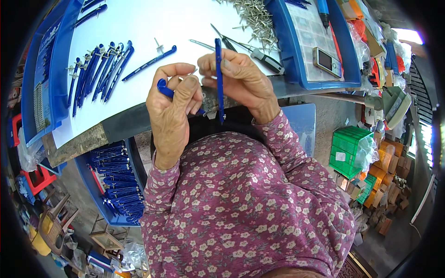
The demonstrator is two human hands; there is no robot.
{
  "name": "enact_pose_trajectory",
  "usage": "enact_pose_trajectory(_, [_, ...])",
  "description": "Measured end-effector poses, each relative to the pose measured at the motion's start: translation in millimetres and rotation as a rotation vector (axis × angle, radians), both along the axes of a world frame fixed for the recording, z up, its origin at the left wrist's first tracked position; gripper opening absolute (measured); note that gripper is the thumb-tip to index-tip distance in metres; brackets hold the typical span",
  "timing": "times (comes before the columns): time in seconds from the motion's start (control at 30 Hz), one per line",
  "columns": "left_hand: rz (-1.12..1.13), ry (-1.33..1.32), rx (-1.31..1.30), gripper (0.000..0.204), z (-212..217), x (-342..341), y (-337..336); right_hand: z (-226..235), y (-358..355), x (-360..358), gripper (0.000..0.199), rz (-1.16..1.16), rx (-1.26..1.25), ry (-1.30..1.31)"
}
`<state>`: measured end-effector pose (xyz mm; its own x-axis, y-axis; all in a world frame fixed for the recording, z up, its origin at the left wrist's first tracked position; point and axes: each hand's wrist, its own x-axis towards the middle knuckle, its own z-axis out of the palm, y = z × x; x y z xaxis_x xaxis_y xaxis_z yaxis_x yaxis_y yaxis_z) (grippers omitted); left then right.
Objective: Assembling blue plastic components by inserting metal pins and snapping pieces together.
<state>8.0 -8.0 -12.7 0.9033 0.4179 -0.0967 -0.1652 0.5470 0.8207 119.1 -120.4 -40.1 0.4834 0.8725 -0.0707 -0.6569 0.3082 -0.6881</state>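
My left hand (169, 111) is closed around a blue plastic stick with a hooked end (165, 89). Its thumb and index finger pinch what looks like a thin metal pin (193, 72). Close beside it, my right hand (248, 81) grips another blue plastic stick (219, 78), held nearly upright beyond the table's front edge. On the white sheet lies a single blue stick (148, 64) with a metal pin (159, 46) by it. Left of that, several blue sticks (111, 69) lie in a row with metal pieces at their upper ends.
A pile of metal pins (255, 18) sits at the far right of the sheet, near a grey-and-black handled tool (267, 61). Blue trays flank the sheet; the right tray (296, 74) holds a phone (327, 62). Below left, a blue bin (99, 204) holds many sticks. A green crate (347, 148) stands right.
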Motion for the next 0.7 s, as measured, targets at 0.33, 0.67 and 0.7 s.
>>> enact_pose_trajectory(0.33, [-0.013, -0.018, 0.013, 0.028, 2.3, 0.7, -2.7, -6.4, 5.1, -2.0, 0.024, 0.039, -0.019, 0.083])
enact_pose_trajectory(0.67, [-0.007, 0.041, 0.156, 0.028, 0.1, -1.6, -1.2, -2.3, 8.7, -7.0, 0.02, -0.008, -0.099, 0.062])
enact_pose_trajectory(0.7, [0.008, 0.072, 0.173, 0.027, 0.5, -1.7, -2.0, -2.4, 8.8, -7.3, 0.02, -0.006, -0.098, 0.073])
